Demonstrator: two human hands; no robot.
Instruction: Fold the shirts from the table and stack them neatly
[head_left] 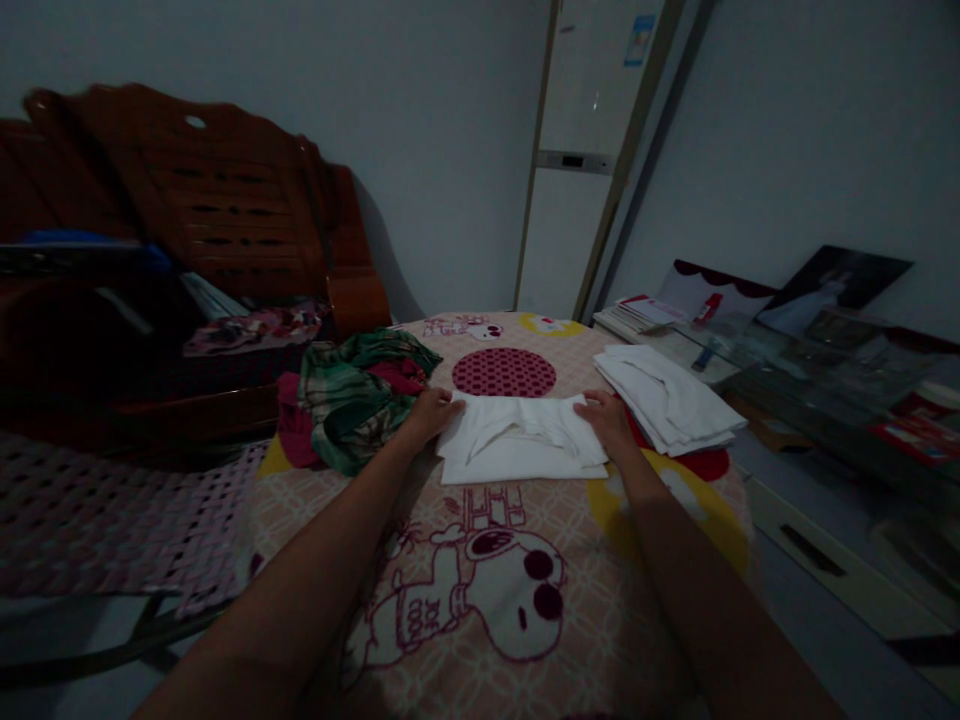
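Observation:
A white shirt [525,462], folded into a flat rectangle with its neckline showing, lies on the patterned tablecloth [517,540] in front of me. My left hand [435,415] grips its far left corner, thumb on top of the cloth. At the far right corner my right hand [606,420] pinches the fabric the same way. Just right of that hand rests a stack of folded white clothes [667,400]. Left of my left hand sits a crumpled heap of green plaid cloth [352,400] with pinkish-red fabric in it.
A carved wooden chair [225,200] with clothes on it stands at the back left, and a woven seat [127,510] is nearer on the left. A glass-topped cabinet [810,400] with papers and a photo runs along the right. A tall white air conditioner [574,220] stands behind the table.

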